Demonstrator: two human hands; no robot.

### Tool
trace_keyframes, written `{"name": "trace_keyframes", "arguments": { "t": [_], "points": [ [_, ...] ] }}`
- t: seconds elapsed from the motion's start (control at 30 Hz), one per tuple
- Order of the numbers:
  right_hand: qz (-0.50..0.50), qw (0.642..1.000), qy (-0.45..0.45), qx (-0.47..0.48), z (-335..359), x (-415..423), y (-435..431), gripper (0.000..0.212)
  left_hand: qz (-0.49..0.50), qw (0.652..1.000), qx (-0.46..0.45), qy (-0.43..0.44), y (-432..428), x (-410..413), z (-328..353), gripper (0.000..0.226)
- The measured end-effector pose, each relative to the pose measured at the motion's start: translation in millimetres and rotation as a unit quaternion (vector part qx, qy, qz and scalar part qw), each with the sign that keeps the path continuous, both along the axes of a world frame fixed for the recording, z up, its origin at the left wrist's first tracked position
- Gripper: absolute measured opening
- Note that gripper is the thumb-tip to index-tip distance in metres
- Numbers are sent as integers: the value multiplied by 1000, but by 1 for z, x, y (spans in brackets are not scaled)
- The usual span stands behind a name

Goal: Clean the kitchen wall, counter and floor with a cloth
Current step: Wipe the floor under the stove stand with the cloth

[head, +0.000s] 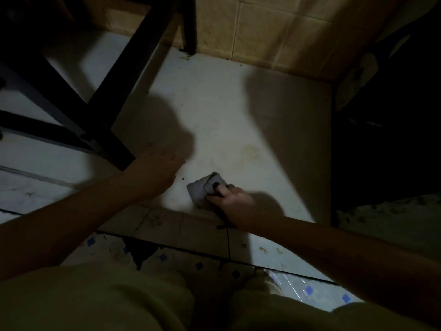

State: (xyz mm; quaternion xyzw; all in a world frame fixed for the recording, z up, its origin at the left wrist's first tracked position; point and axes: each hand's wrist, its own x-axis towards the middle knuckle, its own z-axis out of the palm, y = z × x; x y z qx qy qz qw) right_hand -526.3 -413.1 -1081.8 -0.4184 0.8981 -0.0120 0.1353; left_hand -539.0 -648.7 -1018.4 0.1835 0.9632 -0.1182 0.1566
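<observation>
while the right hand (235,203) clenches the grey cloth (199,191) at lower centre, it juts up-left of the grip on the floor (238,115) | left hand (156,174) released, centre-left

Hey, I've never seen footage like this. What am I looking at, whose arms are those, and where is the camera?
There is no machine here: a person is cleaning by hand. The single picture comes from a camera worn on their head and looking down, so both arms reach in from the bottom edge. The right hand grips a grey cloth that lies on the pale floor. The left hand is stretched forward with open fingers and holds nothing. It is blurred, so I cannot tell whether it touches the floor. A black frame stands on the left, and a beige tiled wall runs along the back.
</observation>
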Motion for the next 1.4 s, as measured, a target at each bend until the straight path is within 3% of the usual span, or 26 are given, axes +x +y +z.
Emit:
{"name": "trace_keyframes", "arguments": {
  "t": [0.1, 0.23, 0.4, 0.5, 0.87, 0.93, 1.03, 1.1, 1.2, 1.27, 1.4],
  "points": [
    [-47, 997, -61, 0, -3, -8, 22, 64, 0, 1000, 23, 11, 2, 0, -1, 45],
    [-188, 979, -74, -8, -2, -20, 59, 59, -7, 1000, -2, 14, 8, -3, 0, 42],
    [-392, 917, -48, -50, 3, -35, 100, 47, -10, 999, -31, -7, 15, -6, 5, 42],
    [-446, 892, -39, -56, 2, -34, 101, 47, -18, 999, -43, -2, 15, -2, 6, 44],
    [-312, 947, -70, -20, -6, -9, 31, 42, 5, 1000, -23, -18, 2, 17, 21, 39],
    [-267, 964, 2, 3, -7, -2, 11, 41, 31, 999, 1, -16, -9, 27, 26, 37],
    [-198, 977, 58, -53, 1, 4, -18, 39, 69, 996, 47, -11, -29, 45, 28, 36],
    [-162, 985, -3, -57, -1, 2, -34, 31, 49, 997, 43, -36, -43, 54, 21, 39],
    [-121, 990, -62, -21, -5, -11, -59, 48, 56, 997, 53, -31, -58, 63, 14, 44],
    [-95, 992, -86, -3, -5, -19, -78, 55, 57, 995, 70, -31, -63, 69, 10, 43],
    [-10, 996, -81, 21, -3, -26, -99, 44, 57, 990, 126, -32, -61, 73, 14, 42]
  ]
}}
